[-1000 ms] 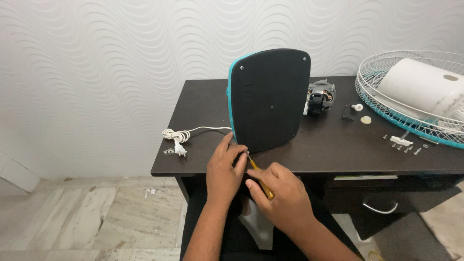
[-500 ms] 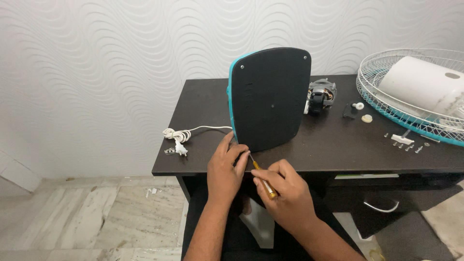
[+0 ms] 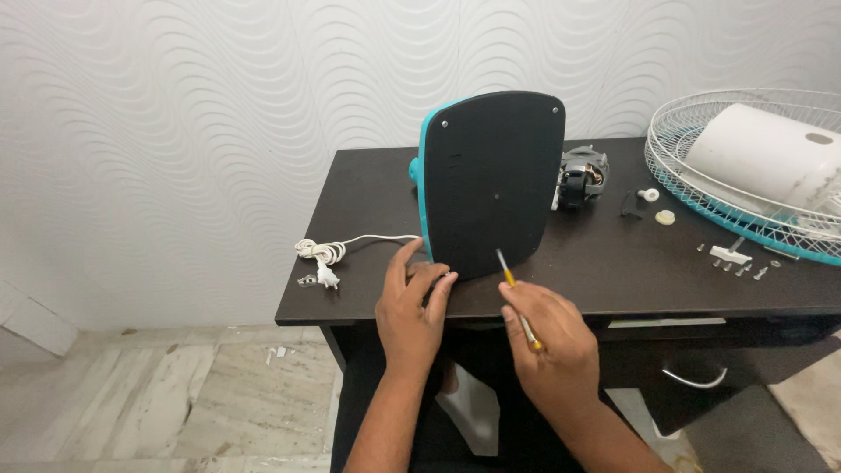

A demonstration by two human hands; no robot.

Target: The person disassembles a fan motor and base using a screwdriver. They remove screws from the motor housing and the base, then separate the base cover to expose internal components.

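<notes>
Left hand (image 3: 412, 302) fingers curled on rigid, probably heavy fan base (image 3: 491, 184) lower corner; right hand (image 3: 547, 342) fingers closed on thin screwdriver (image 3: 512, 285).

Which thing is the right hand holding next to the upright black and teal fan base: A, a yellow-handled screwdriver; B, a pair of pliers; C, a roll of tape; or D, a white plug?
A: the right hand grips a yellow-handled screwdriver, its metal tip pointing up at the lower edge of the fan base, while the left hand rests on that base's bottom corner.
</notes>
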